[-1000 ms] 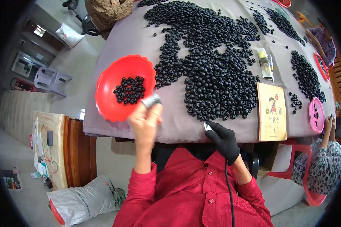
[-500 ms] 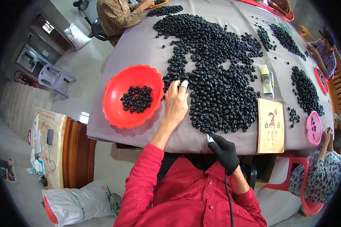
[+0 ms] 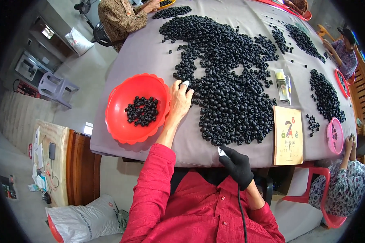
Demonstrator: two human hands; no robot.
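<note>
My left hand (image 3: 180,104) reaches over the table beside the right rim of a red scalloped bowl (image 3: 116,95). Its bent fingers are at the left edge of a big spread of round black beads (image 3: 235,109), thumb apart from the index finger, which wears a white cover. No bead shows plainly between them. A cluster of glossier dark beads (image 3: 142,111) lies in the bowl. Close to the table's front edge, my right hand (image 3: 238,167), in a black glove, is closed around something with a white tip (image 3: 221,152). A black cord (image 3: 241,210) hangs from it.
A paper booklet (image 3: 288,135) and a small packet (image 3: 282,85) lie right of the beads. Smaller bead piles (image 3: 327,95) and a pink basket (image 3: 335,135) are farther right. Other people sit around the table, one (image 3: 121,20) far left. A stuffed sack (image 3: 85,218) lies lower left.
My left hand has shifted slightly left, closer to the bowl. The whole view has also moved a little. My right hand keeps about the same place and grip.
</note>
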